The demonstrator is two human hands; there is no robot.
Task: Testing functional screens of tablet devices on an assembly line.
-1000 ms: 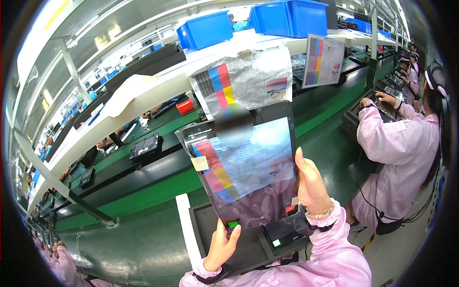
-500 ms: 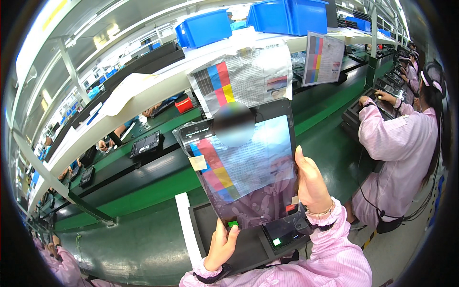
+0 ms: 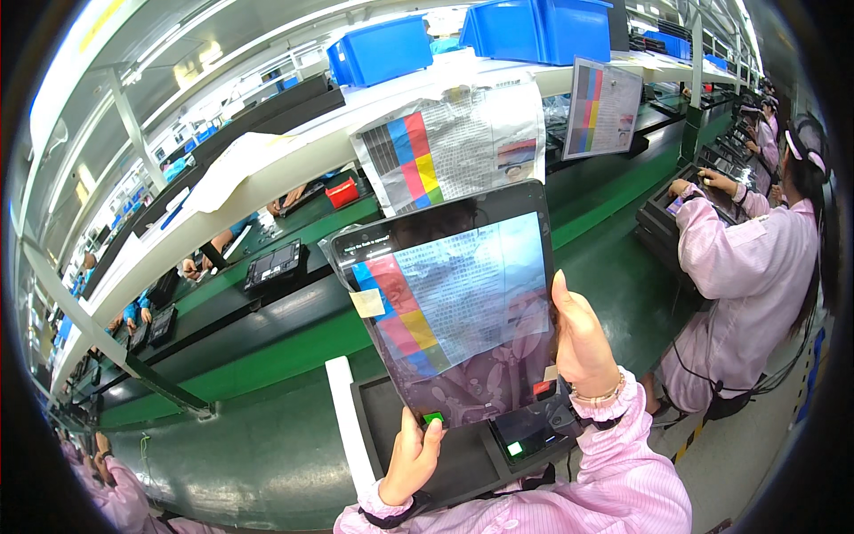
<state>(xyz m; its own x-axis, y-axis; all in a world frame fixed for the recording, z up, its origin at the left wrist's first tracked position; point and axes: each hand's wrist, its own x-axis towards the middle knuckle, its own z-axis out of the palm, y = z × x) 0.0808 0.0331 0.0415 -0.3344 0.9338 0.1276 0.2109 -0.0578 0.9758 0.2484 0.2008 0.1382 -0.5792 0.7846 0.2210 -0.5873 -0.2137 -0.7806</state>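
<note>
A dark tablet [image 3: 471, 378] is held up and tilted in front of me, its lit screen showing a printed color chart. My left hand [image 3: 413, 461] grips its lower left corner, thumb on the front beside a green on-screen button. Around the right edge is my right hand [image 3: 584, 343], thumb on the front side and fingers mostly hidden behind. A pale sticker [image 3: 366, 303] sticks to the tablet's left edge. Beyond its top edge hangs the creased paper chart [image 3: 476, 142] with color blocks and text. Below lies a second dark device [image 3: 531, 436] with a small green patch on its screen.
Under the tablet is a black tray [image 3: 378, 418] with a white strip [image 3: 349, 418] alongside, on the green bench [image 3: 240, 454]. Blue bins [image 3: 378, 53] stand on the shelf above. Another chart [image 3: 601, 111] hangs there. A co-worker [image 3: 747, 249] in pink sits at the right.
My hands and the tablet stay nearly still; the tablet's top edge has risen very slightly. The co-worker on the right has shifted their arms a little.
</note>
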